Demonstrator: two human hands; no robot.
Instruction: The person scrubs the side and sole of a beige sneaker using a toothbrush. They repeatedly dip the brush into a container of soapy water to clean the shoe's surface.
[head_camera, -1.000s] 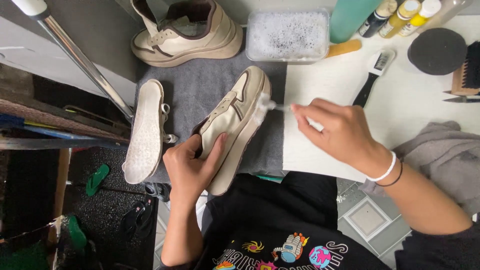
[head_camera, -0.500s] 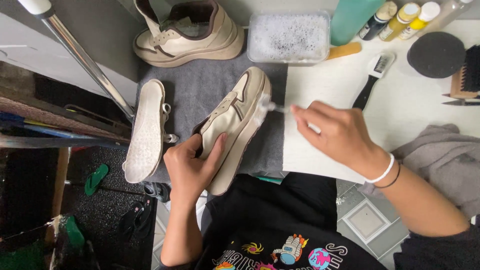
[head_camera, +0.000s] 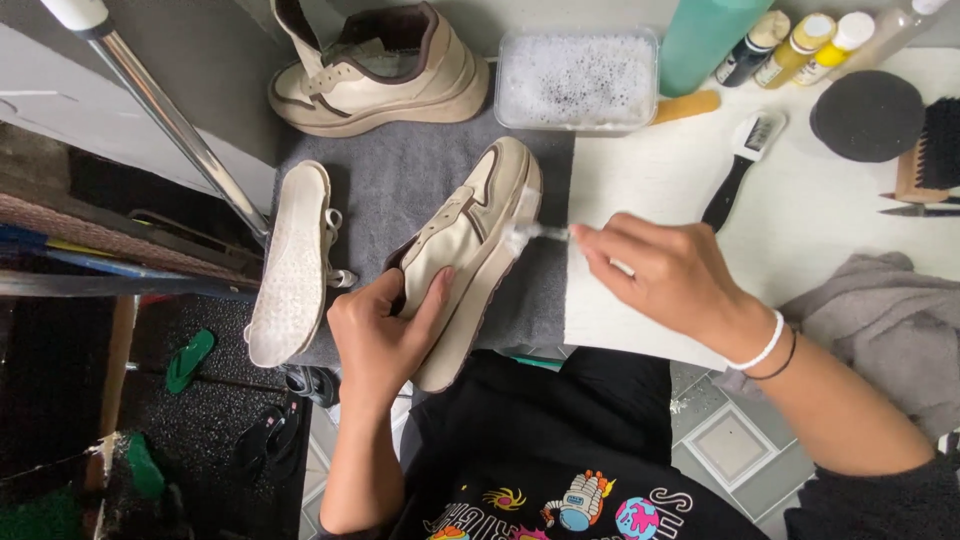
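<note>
A cream sneaker (head_camera: 475, 235) with brown trim lies tilted on a grey towel (head_camera: 400, 190). My left hand (head_camera: 378, 330) grips the sneaker at its heel end, thumb on the upper. My right hand (head_camera: 670, 275) holds a small brush (head_camera: 535, 234) whose foamy head touches the sneaker's sole edge near the toe. A white insole (head_camera: 288, 265) lies left of the sneaker. The matching second sneaker (head_camera: 375, 70) stands at the back of the towel.
A clear tub of soapy foam (head_camera: 577, 78) sits behind the towel. To the right are a teal bottle (head_camera: 700, 40), small bottles (head_camera: 800, 45), a black-handled brush (head_camera: 740, 165), a dark round sponge (head_camera: 865, 115), a wooden brush (head_camera: 930, 150) and a grey cloth (head_camera: 890, 320). A metal pole (head_camera: 170, 120) slants at left.
My right hand has shifted slightly along the sole edge with the brush. My left hand and the sneaker stay in place.
</note>
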